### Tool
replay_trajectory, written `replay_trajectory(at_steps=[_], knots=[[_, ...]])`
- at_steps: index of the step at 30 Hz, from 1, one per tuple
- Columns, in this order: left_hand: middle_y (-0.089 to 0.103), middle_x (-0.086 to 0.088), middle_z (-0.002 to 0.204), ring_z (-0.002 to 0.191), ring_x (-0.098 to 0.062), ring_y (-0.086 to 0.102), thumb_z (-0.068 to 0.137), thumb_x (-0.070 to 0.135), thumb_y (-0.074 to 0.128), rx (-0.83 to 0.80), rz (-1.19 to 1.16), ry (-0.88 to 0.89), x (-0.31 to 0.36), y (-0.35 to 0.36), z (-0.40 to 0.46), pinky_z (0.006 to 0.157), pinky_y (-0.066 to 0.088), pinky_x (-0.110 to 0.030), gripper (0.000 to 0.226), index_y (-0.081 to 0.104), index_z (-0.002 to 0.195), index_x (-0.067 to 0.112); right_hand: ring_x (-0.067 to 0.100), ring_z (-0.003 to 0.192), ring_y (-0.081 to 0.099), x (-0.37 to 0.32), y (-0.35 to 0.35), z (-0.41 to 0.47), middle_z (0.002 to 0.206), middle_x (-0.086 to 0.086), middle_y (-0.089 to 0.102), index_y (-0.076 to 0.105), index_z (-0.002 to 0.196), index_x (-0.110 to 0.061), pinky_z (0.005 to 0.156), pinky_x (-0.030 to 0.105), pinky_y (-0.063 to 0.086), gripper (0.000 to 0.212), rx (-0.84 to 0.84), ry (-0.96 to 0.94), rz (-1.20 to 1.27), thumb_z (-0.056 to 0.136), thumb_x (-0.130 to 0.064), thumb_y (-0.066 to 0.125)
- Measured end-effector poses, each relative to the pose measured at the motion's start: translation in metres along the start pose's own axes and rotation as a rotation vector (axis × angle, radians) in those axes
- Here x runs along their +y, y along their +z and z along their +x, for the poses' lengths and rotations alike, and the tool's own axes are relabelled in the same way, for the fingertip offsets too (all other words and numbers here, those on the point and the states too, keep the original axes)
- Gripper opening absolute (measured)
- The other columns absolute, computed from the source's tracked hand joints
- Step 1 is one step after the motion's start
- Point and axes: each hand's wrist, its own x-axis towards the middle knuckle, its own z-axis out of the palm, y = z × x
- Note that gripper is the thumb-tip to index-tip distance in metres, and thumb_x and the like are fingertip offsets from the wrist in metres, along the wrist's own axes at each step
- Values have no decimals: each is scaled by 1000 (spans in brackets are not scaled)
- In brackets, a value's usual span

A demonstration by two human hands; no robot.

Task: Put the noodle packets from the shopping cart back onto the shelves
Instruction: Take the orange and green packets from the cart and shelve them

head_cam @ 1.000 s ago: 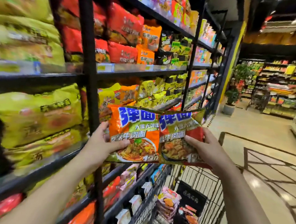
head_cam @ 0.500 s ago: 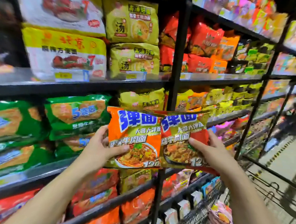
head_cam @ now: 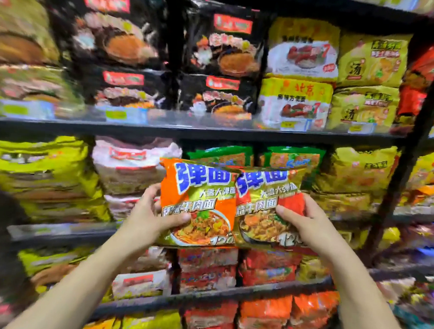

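I hold two noodle packets side by side in front of the shelves. My left hand grips the orange packet by its left edge, thumb on the front. My right hand grips the red and gold packet by its right edge, thumb on the front. The orange packet overlaps the other one slightly. Both are upright, printed with blue lettering and a bowl of noodles. They hang before the middle shelf. The shopping cart is out of view.
Black shelving packed with multipacks fills the view: black packs above, yellow packs at left, green packs behind the held packets, red and orange packs below. A black upright post stands at right.
The view has swung left from the aisle and cart to face the shelves squarely. Both hands still hold the two packets together, now in front of the green and white packs.
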Motion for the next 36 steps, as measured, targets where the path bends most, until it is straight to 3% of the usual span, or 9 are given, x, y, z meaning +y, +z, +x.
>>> replay_trajectory(at_steps=[3,11,14,17,21,25,28,36], knots=[[76,-7,112,104,-23,74,67,4,84,83,27,33,15,-63,-33,80,63,-36,77,47,132,25,9,93,69,-19,66,-7,111,-4,70,58,125,-26,69,19,50,35,-81,-7,36,94,-31,72],[76,-7,113,101,-30,75,72,10,85,326,79,10,44,-226,-134,85,61,-53,72,47,131,28,7,82,68,-73,242,-27,106,-1,69,58,119,-24,56,10,48,31,-322,-83,111,93,-24,74],[76,-8,113,101,-28,75,75,7,83,425,80,8,50,-279,-172,82,62,-43,69,48,130,29,8,87,73,-94,309,-33,110,1,73,60,119,-27,70,24,56,35,-421,-108,143,89,-26,77],[77,-1,107,97,-24,76,77,6,83,543,82,26,57,-325,-207,72,63,-32,68,48,131,31,12,93,74,-115,374,-39,111,-2,73,59,120,-32,74,30,56,39,-539,-125,153,86,-35,79],[77,-2,109,99,-29,76,75,8,84,674,71,32,65,-382,-244,83,62,-47,77,43,136,32,14,99,73,-143,456,-48,115,-3,70,56,125,-31,76,30,58,44,-652,-175,157,87,-36,78],[77,-9,111,98,-33,75,75,3,82,788,65,62,72,-434,-267,76,64,-44,68,48,127,31,17,100,74,-166,534,-55,118,0,71,56,127,-27,83,38,62,41,-735,-178,253,91,-27,76],[76,-9,113,100,-33,75,76,3,82,841,96,59,72,-480,-274,79,63,-47,66,49,127,28,15,100,75,-179,591,-51,118,-2,73,56,125,-30,88,44,62,42,-777,-177,286,89,-30,78],[74,-13,118,104,-35,73,76,2,81,922,145,61,76,-604,-254,90,58,-55,68,48,132,23,6,95,74,-211,733,-21,113,-6,74,58,121,-29,81,32,59,36,-846,-220,294,90,-29,76]])
